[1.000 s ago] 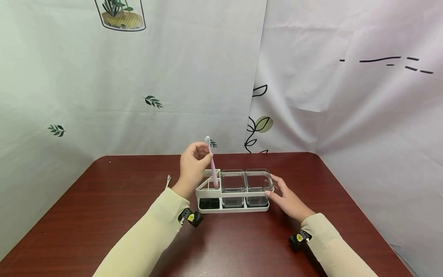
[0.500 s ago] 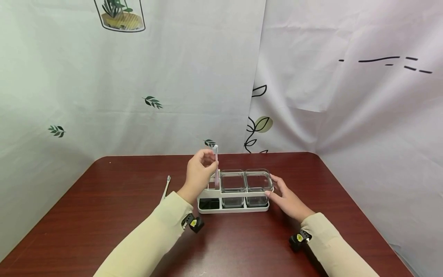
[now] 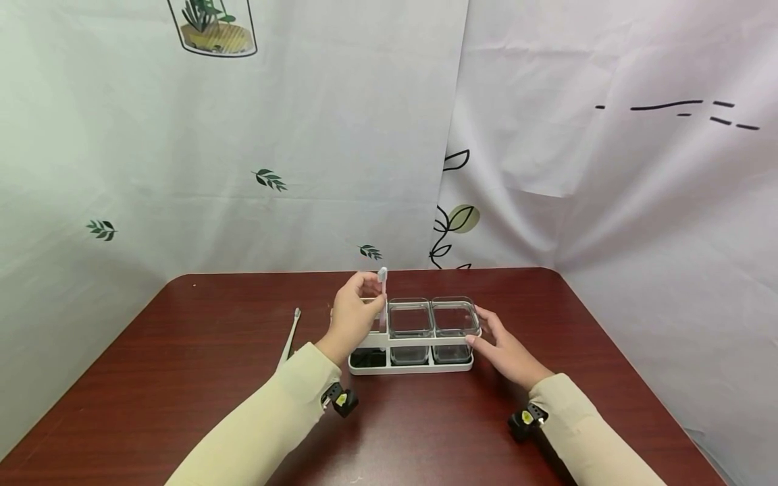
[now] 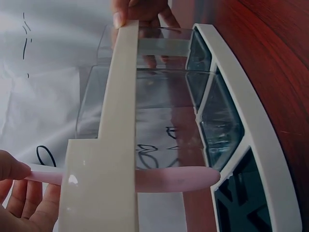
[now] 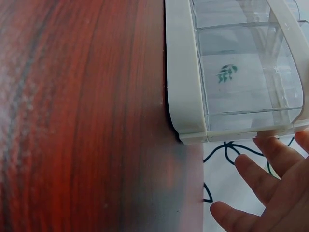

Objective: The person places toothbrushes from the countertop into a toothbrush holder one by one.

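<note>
My left hand [image 3: 351, 317] pinches a pink toothbrush [image 3: 383, 275] near its pale head, above the left end of a white toothbrush holder [image 3: 428, 341]. In the left wrist view, the brush's pink handle [image 4: 178, 180] passes through the holder's upper frame [image 4: 99, 186], its rounded end close over the base. Two clear cups [image 3: 410, 318] sit side by side in the holder. At its right end, my right hand [image 3: 510, 352] grips the frame, thumb at the front corner and fingers around the side. The right wrist view shows some of those fingers [image 5: 258, 179] spread off the frame.
A second, whitish toothbrush [image 3: 288, 339] lies on the dark red table [image 3: 200, 385] left of the holder, partly behind my left sleeve [image 3: 267, 405]. A pale printed curtain [image 3: 340, 135] hangs behind the table's far edge.
My left hand has moved right and down, bringing the pink toothbrush upright and lower into the holder. More of the whitish toothbrush shows. The right hand stays put.
</note>
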Tool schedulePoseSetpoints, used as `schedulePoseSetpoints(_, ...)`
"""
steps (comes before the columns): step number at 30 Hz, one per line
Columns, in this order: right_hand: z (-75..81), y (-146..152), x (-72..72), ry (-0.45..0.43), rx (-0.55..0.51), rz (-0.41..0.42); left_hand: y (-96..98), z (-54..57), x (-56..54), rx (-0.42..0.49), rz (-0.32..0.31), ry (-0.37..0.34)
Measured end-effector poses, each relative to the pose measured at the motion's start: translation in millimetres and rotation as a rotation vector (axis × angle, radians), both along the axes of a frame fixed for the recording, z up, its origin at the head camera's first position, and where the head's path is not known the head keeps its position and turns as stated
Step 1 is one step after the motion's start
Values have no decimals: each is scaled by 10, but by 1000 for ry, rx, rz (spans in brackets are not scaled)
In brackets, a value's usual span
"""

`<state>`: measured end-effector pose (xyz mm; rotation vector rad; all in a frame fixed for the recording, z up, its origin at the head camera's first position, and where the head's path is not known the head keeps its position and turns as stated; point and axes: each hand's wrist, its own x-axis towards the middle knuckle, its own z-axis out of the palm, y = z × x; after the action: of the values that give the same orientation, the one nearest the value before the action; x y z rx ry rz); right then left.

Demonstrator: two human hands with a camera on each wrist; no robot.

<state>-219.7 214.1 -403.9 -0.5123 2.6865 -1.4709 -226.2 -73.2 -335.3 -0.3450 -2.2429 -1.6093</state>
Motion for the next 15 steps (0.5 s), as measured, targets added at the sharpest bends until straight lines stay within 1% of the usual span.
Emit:
schedulePoseSetpoints(4,-2,2,-2,0,4,-5,3,-15,14,-2,-21,-21)
schedulePoseSetpoints(15,-8,0,-5,-3,2,1,2,-70,11,-31,-7,-43)
